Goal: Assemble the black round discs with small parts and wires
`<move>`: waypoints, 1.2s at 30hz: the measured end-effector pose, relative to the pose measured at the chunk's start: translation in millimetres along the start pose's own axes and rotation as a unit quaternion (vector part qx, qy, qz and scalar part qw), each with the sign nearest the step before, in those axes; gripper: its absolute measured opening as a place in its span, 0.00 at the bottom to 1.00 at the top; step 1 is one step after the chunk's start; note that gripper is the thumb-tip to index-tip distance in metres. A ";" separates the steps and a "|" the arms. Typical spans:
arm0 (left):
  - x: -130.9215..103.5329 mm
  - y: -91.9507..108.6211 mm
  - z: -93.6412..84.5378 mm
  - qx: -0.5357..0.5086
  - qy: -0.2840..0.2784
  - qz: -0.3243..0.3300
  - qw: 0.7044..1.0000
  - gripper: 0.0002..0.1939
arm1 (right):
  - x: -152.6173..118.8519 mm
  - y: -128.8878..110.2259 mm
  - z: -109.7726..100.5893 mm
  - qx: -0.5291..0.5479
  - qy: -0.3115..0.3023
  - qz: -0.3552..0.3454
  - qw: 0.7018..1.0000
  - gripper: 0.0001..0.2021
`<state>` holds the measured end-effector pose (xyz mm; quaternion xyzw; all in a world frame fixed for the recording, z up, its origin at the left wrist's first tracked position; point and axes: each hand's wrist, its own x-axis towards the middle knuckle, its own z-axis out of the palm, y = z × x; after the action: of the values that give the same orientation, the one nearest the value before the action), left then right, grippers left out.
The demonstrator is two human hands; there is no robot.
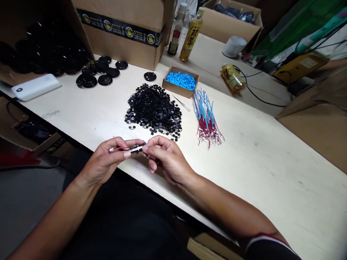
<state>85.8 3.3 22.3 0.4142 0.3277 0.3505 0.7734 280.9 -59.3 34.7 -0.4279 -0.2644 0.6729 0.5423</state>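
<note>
Over the front edge of the table, my left hand (103, 157) is closed on a thin black disc (137, 147) seen nearly edge-on. A red wire with a small white connector (111, 150) runs from the disc across my left fingers. At the disc's right end, the thumb and fingertips of my right hand (168, 157) are pinched together on its edge; anything small between them is hidden. Just beyond my hands lies a heap of small black round pieces (154, 107). To its right rests a bundle of red and blue wires (206, 118) with white connector ends.
Behind the heap are a small cardboard box (178, 92) of blue pieces, tweezers (181, 103) and several black discs (105, 79). A white power bank (36, 87) lies left. Two bottles (192, 35) stand behind; another bottle (233, 79) lies on its side. Large cardboard boxes (122, 9) border the table.
</note>
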 end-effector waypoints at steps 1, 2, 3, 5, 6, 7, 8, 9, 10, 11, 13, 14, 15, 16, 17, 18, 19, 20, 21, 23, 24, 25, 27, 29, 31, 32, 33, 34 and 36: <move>0.3 -0.8 -0.6 -0.012 -0.004 -0.001 1.000 0.07 | -0.5 0.2 0.0 0.002 -0.001 -0.003 1.000 0.18; 0.7 -1.7 -1.4 -0.024 -0.008 -0.003 1.000 0.07 | -1.0 0.5 0.0 0.005 -0.003 -0.008 1.000 0.17; 1.2 -2.7 -2.5 -0.036 -0.011 -0.006 0.999 0.07 | -1.5 0.7 0.1 0.007 -0.004 -0.013 1.000 0.16; 2.0 -4.3 -4.6 -0.055 -0.017 -0.011 0.998 0.07 | -2.5 0.7 0.4 0.007 -0.006 -0.024 1.000 0.16; 2.3 -4.9 -5.4 -0.060 -0.020 -0.013 0.998 0.06 | -3.1 0.5 0.7 0.005 -0.007 -0.027 1.000 0.16; 2.3 -5.2 -5.9 -0.061 -0.024 -0.013 0.998 0.06 | -3.7 -0.1 1.2 0.002 -0.008 -0.028 1.000 0.17; 2.2 -5.3 -6.2 -0.059 -0.027 -0.012 0.998 0.06 | -4.3 -0.9 1.7 -0.002 -0.010 -0.026 1.000 0.17; 1.9 -5.3 -6.3 -0.054 -0.029 -0.009 0.998 0.06 | -4.9 -1.8 2.5 -0.004 -0.012 -0.022 1.000 0.18; 1.5 -5.2 -6.2 -0.046 -0.030 -0.006 0.998 0.07 | -5.5 -2.8 3.4 -0.005 -0.014 -0.016 1.000 0.19; 1.0 -5.1 -6.0 -0.036 -0.030 -0.003 0.999 0.07 | -6.0 -3.8 4.3 -0.005 -0.016 -0.008 1.000 0.19; 0.1 -5.3 -6.1 -0.016 -0.030 0.003 0.999 0.07 | -6.8 -5.3 5.9 0.001 -0.019 0.005 1.000 0.20; -0.1 -5.4 -6.5 -0.007 -0.032 0.007 0.999 0.07 | -6.9 -5.7 6.5 0.007 -0.018 0.011 1.000 0.21; -0.3 -5.5 -7.1 0.001 -0.035 0.010 0.999 0.06 | -6.8 -6.1 6.7 0.015 -0.018 0.016 1.000 0.21; -0.3 -5.6 -7.8 0.008 -0.039 0.013 0.999 0.06 | -6.7 -6.3 6.7 0.022 -0.017 0.022 0.999 0.21; -0.1 -5.6 -8.5 0.014 -0.042 0.015 0.999 0.06 | -6.4 -6.5 6.4 0.029 -0.017 0.028 0.999 0.21; 0.0 -5.5 -9.1 0.020 -0.045 0.018 0.999 0.06 | -6.0 -6.8 5.9 0.036 -0.018 0.036 0.999 0.21; 0.2 -5.2 -9.5 0.025 -0.047 0.021 0.998 0.06 | -5.6 -7.1 5.2 0.041 -0.020 0.044 0.998 0.21; 0.4 -4.9 -9.8 0.029 -0.048 0.023 0.998 0.06 | -5.2 -7.7 4.5 0.045 -0.022 0.051 0.997 0.20; 0.5 -4.5 -9.8 0.032 -0.048 0.024 0.998 0.06 | -4.8 -8.3 3.8 0.050 -0.024 0.059 0.997 0.19; 0.6 -3.8 -9.3 0.030 -0.047 0.023 0.998 0.07 | -4.1 -9.7 2.5 0.057 -0.030 0.072 0.995 0.17; 0.5 -3.4 -9.0 0.026 -0.048 0.021 0.998 0.07 | -3.8 -10.4 1.9 0.058 -0.033 0.077 0.995 0.16; 0.4 -3.2 -8.7 0.022 -0.049 0.019 0.998 0.07 | -3.6 -10.9 1.5 0.057 -0.034 0.079 0.995 0.16; 0.1 -2.8 -8.2 0.015 -0.051 0.015 0.998 0.07 | -3.5 -11.2 0.9 0.053 -0.036 0.077 0.995 0.16; 0.0 -2.6 -7.8 0.012 -0.049 0.011 0.999 0.07 | -3.7 -10.7 0.7 0.049 -0.036 0.073 0.996 0.16; 0.2 -2.6 -7.2 0.006 -0.045 0.007 0.999 0.08 | -4.2 -9.8 0.9 0.047 -0.036 0.068 0.996 0.16; 0.4 -2.7 -6.8 0.001 -0.045 0.004 0.999 0.08 | -4.7 -9.3 1.2 0.047 -0.037 0.066 0.996 0.16; 0.7 -2.8 -6.3 -0.006 -0.047 0.001 0.999 0.08 | -5.2 -9.0 1.5 0.045 -0.037 0.063 0.996 0.16; 1.0 -3.1 -5.8 -0.015 -0.051 -0.003 0.999 0.08 | -5.8 -8.7 1.9 0.044 -0.040 0.059 0.996 0.17; 1.4 -4.2 -5.5 -0.038 -0.059 -0.014 0.997 0.08 | -7.0 -8.5 2.7 0.042 -0.046 0.051 0.997 0.18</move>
<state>83.3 4.9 16.0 0.3997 0.2739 0.3271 0.8113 283.1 -63.4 45.0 -0.3859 -0.2383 0.7295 0.5120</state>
